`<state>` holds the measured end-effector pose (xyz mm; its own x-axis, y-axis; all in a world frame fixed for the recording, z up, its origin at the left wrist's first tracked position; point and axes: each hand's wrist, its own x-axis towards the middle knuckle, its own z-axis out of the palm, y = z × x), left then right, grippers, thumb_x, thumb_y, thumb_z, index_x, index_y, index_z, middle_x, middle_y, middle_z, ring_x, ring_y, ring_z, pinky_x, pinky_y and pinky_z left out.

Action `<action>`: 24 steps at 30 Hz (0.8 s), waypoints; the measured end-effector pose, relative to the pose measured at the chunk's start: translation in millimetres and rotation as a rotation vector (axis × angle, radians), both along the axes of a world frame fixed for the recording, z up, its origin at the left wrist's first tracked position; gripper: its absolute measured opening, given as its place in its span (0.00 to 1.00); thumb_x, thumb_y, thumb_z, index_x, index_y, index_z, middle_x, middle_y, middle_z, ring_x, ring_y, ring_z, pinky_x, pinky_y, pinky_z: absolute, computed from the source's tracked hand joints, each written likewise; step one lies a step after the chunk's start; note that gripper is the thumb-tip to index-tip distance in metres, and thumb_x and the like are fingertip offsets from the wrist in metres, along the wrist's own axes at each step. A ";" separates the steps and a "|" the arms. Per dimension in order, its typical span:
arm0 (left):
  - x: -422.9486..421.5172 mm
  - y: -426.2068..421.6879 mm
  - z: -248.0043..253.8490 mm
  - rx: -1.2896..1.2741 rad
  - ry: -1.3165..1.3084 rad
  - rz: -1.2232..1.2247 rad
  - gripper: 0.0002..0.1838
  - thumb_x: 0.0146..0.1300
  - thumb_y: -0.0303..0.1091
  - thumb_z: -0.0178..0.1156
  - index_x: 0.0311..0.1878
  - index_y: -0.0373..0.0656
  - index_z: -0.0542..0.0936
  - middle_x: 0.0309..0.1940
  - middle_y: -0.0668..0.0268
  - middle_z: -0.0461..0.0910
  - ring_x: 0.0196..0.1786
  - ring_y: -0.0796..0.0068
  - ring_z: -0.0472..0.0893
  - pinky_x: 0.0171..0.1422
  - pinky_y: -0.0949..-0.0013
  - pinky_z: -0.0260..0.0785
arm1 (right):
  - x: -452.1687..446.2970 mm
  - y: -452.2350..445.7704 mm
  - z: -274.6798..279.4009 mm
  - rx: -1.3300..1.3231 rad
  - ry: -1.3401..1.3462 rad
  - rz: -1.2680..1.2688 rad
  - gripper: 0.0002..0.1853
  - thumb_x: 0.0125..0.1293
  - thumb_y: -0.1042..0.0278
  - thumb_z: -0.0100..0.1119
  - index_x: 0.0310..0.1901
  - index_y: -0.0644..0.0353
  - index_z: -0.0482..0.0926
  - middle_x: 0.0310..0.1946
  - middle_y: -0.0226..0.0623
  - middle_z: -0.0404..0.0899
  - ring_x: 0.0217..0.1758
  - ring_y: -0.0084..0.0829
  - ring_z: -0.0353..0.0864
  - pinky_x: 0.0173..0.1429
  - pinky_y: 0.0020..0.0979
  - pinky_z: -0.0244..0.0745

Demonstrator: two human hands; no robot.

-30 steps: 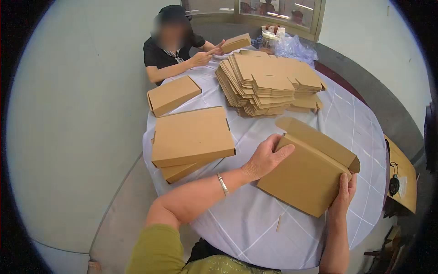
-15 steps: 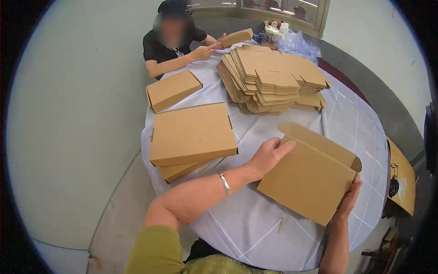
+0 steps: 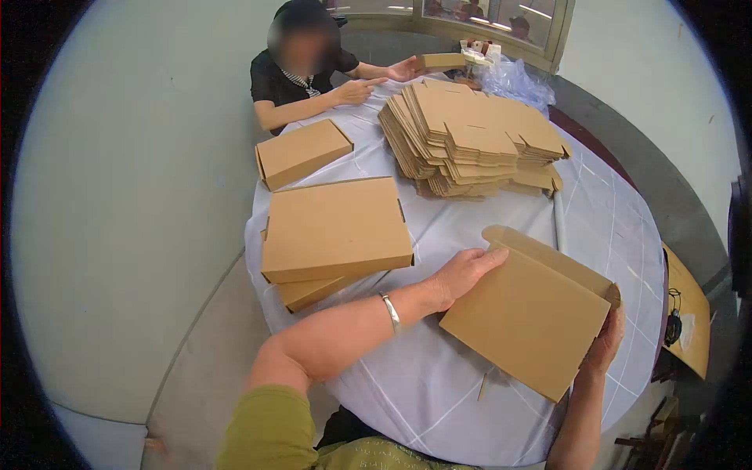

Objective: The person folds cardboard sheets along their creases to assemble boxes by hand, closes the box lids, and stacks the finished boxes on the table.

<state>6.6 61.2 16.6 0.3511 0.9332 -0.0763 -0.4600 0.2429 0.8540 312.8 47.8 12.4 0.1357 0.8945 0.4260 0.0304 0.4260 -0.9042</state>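
Note:
A brown cardboard box [image 3: 529, 317] is held tilted over the near right part of the table, its flap raised along the far edge. My left hand [image 3: 464, 278] grips its upper left corner, thumb on top and fingers hidden beneath. At the right side, my right hand [image 3: 609, 337] holds the box edge, partly behind the flap's end. Folded boxes [image 3: 337, 227] lie stacked left of my left hand, and another folded box [image 3: 304, 153] sits beyond them. Flat cardboard blanks [image 3: 470, 133] form a high pile past the held box.
Across the round table [image 3: 407, 392] with its white cloth, a co-worker [image 3: 301, 70] holds a small box [image 3: 441, 61]. Clear plastic wrap [image 3: 517, 82] lies behind the pile. A wooden surface [image 3: 689, 313] with a black cable is at the right.
The held box has tilted, its right side rising, and its flap is folded further in. My right hand has moved from the top corner to the side. The co-worker's box has turned.

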 end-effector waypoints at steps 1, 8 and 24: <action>-1.6 2.6 -3.3 -0.001 0.006 -0.054 0.29 0.70 0.54 0.55 0.57 0.34 0.75 0.48 0.62 0.80 0.48 0.73 0.81 0.51 0.67 0.76 | -1.5 0.0 0.4 0.054 -0.116 -0.058 0.24 0.78 0.58 0.38 0.65 0.66 0.68 0.50 0.38 0.77 0.53 0.30 0.78 0.55 0.31 0.76; 0.4 -2.8 2.9 -0.015 0.032 -0.092 0.29 0.70 0.56 0.53 0.54 0.35 0.77 0.47 0.61 0.81 0.47 0.73 0.81 0.50 0.67 0.76 | -19.7 -11.1 20.2 -0.065 0.257 0.068 0.23 0.77 0.60 0.42 0.67 0.66 0.66 0.53 0.39 0.77 0.52 0.30 0.79 0.56 0.32 0.77; 0.5 -1.0 -0.2 -0.035 0.072 -0.079 0.30 0.69 0.57 0.55 0.53 0.34 0.78 0.47 0.61 0.82 0.47 0.71 0.82 0.50 0.66 0.76 | 2.5 2.1 3.4 -0.005 0.285 0.150 0.14 0.74 0.64 0.51 0.53 0.63 0.75 0.50 0.36 0.77 0.50 0.26 0.78 0.52 0.31 0.77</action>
